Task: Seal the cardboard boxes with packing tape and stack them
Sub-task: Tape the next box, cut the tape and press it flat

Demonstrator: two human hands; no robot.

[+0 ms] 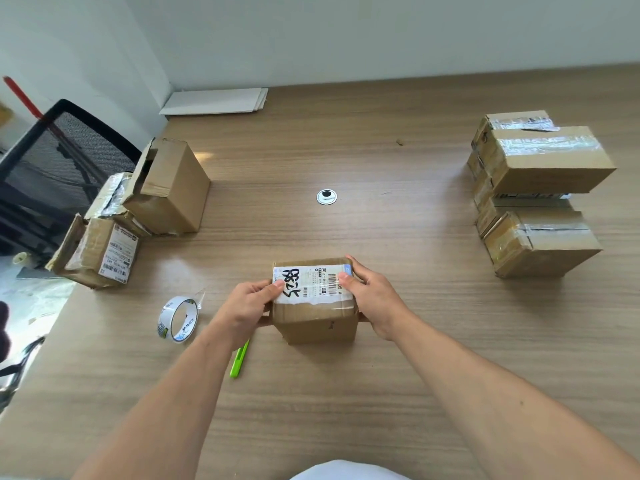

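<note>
A small cardboard box (317, 322) with a white shipping label on top stands on the wooden table (381, 220) in front of me. My left hand (251, 306) grips its left side, thumb on the label. My right hand (375, 299) grips its right side, thumb on the label's right end. A roll of clear packing tape (177, 318) stands on edge to the left of the box. A green utility knife (239, 358) lies partly under my left forearm. Taped boxes sit stacked (540, 161) at the right, with another taped box (542, 242) in front of them.
Three opened, worn boxes (166, 188) cluster at the table's left edge. A black mesh chair (59, 150) stands beyond them. Flat white sheets (214, 100) lie at the back by the wall. A round cable grommet (326, 196) sits mid-table.
</note>
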